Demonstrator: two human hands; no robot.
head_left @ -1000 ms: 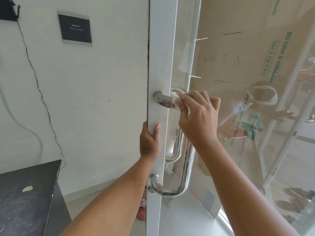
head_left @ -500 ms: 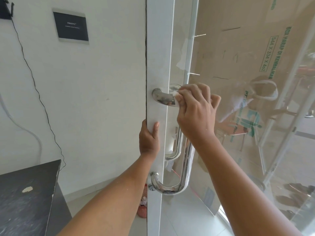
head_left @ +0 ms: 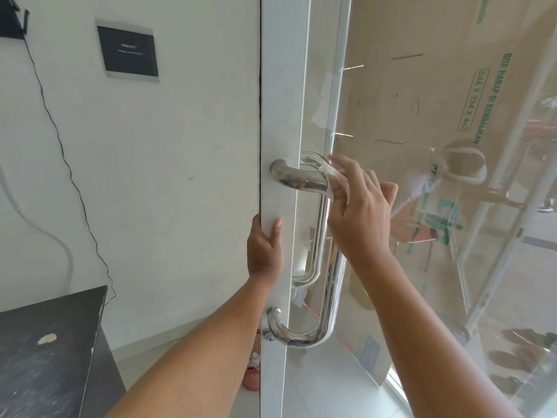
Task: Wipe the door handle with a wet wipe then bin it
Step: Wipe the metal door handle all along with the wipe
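A chrome D-shaped door handle (head_left: 301, 179) is fixed to the white frame of a glass door (head_left: 283, 86). My right hand (head_left: 358, 218) is at the handle's upper bend. Its fingers wrap a white wet wipe (head_left: 330, 173) against the metal. The wipe is blurred and mostly hidden by the fingers. My left hand (head_left: 263, 251) grips the door's edge just below the handle's top mount, thumb on the front face. A small red mesh bin (head_left: 251, 378) with white scraps in it stands on the floor behind the door's edge.
A black table top (head_left: 45, 351) fills the lower left corner. A thin black cable (head_left: 69, 167) and a dark plaque (head_left: 128, 51) are on the white wall to the left. Behind the glass leans a large cardboard box (head_left: 422, 86).
My right hand has slid the wipe from the handle's horizontal top bar out to the right, onto the upper bend. My left hand has kept its grip on the door edge.
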